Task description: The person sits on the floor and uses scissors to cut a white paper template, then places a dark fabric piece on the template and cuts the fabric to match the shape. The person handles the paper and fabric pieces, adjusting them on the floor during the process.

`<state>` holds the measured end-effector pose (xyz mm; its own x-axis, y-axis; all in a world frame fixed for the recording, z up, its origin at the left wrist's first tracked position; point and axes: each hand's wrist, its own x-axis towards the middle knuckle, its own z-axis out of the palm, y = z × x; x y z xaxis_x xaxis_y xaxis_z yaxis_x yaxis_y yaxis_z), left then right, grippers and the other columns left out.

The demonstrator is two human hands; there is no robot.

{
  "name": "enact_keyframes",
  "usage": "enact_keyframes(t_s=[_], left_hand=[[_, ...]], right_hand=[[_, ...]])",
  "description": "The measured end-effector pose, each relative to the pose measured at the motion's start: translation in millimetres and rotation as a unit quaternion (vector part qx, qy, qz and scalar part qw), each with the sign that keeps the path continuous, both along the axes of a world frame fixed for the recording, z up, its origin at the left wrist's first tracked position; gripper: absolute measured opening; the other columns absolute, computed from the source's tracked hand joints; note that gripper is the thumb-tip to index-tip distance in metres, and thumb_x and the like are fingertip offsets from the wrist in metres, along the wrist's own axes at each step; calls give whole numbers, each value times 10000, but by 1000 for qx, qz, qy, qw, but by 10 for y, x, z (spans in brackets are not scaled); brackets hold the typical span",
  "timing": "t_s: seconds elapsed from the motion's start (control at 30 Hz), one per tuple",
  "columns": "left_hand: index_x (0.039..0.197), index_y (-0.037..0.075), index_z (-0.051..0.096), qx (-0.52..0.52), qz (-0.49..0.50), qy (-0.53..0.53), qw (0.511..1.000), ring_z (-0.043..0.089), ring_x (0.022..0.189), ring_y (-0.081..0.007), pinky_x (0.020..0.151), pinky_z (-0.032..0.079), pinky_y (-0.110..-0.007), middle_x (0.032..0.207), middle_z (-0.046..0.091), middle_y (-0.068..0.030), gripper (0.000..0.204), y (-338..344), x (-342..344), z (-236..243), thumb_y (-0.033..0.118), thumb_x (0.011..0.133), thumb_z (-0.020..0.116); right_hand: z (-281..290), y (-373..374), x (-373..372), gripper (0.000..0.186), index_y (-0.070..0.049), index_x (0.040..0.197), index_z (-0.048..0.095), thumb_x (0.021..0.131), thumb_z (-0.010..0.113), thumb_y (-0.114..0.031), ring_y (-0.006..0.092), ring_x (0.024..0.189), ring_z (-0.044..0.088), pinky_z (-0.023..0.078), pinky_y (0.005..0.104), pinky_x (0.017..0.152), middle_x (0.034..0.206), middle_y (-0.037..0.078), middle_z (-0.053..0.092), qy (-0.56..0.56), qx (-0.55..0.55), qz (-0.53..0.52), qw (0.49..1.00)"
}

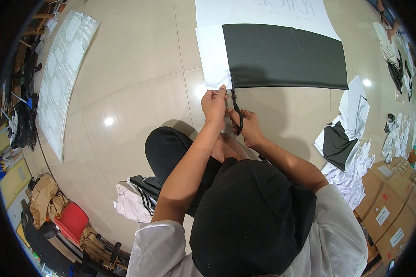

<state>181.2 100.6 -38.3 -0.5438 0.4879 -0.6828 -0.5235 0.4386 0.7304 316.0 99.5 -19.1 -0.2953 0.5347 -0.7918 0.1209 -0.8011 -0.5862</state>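
Observation:
My left hand (214, 104) pinches the near end of a white strip of material (212, 57). This strip runs along the left edge of a dark grey-black sheet (286, 57) lying flat on the floor. Black-handled scissors (236, 105) are in my right hand (248, 127), close beside the left one. Their blades point away from me, at the near corner where the white strip meets the dark sheet. How far the blades are apart is hard to make out. Beneath the dark sheet's far side lies a larger white sheet (263, 14) with faint printing.
White and black cloth pieces (341, 143) lie heaped on the right, near stacked cardboard boxes (386, 207). On the left are a long clear patterned sheet (64, 69) and a red chair (72, 220). A pale folded cloth (130, 202) rests beside my left knee. Another person's arm (392, 30) shows at far right.

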Motion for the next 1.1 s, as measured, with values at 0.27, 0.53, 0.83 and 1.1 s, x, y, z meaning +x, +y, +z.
enact_keyframes(t_s=[0.27, 0.53, 0.83, 1.1], left_hand=[[927, 57, 662, 1, 2, 11, 1000, 533, 683, -86, 631, 432, -264, 803, 668, -19, 260, 16, 9, 27, 265, 1020, 787], [908, 68, 656, 12, 14, -10, 1000, 523, 672, -95, 609, 441, -278, 829, 675, -18, 270, -9, 1, 47, 279, 1015, 787], [910, 65, 659, 23, 18, -18, 999, 562, 683, -98, 634, 463, -279, 812, 666, -11, 254, -5, -2, 28, 259, 1026, 775], [910, 59, 644, 20, 13, -16, 1000, 578, 681, -100, 625, 472, -281, 801, 662, -21, 270, -16, 1, 62, 262, 1019, 787]], right_hand=[[-22, -25, 6, 336, -58, 864, 682, 968, 829, -342, 94, 518, 529, 399, 267, 500, 660, -8, 598, -6, 9, 3, 1000], [7, 93, -54, 375, -71, 854, 665, 989, 776, -402, 109, 565, 518, 395, 285, 531, 687, -2, 574, 17, 30, 13, 999], [-12, 230, -125, 375, -87, 851, 665, 979, 811, -408, 97, 561, 510, 384, 274, 523, 681, -7, 576, 37, 19, -7, 999], [-2, 240, -119, 375, -66, 889, 680, 958, 853, -392, 93, 563, 515, 392, 263, 525, 690, -8, 584, 36, 14, -16, 999]])
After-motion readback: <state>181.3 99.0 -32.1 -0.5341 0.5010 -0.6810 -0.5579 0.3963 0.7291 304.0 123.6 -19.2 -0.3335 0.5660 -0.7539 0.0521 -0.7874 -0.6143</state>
